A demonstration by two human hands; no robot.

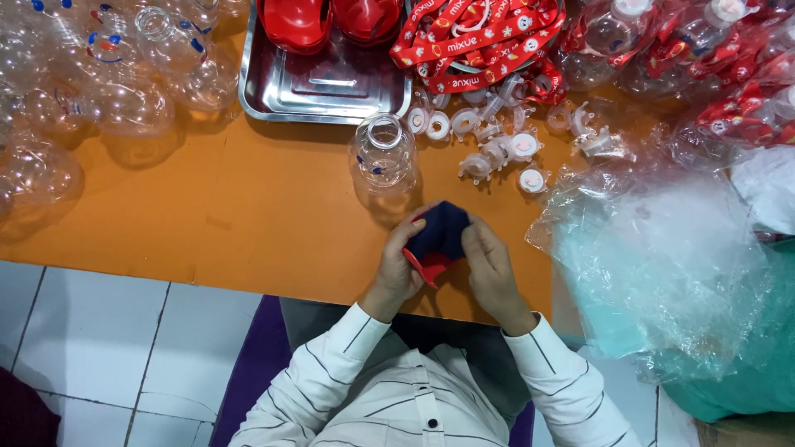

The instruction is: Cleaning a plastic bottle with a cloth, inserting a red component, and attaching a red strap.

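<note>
Near the front edge of the orange table (248, 215), my left hand (396, 269) and right hand (490, 265) pinch a dark blue and red cap piece (437, 236), seemingly light and stiff, best gripped at its rim.

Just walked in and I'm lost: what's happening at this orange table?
A person in a striped white shirt holds a dark blue and red piece between the left hand and the right hand, just above the orange table. A clear plastic bottle stands open in front of them, beside loose white caps. A metal tray and red lanyards lie beyond.
</note>
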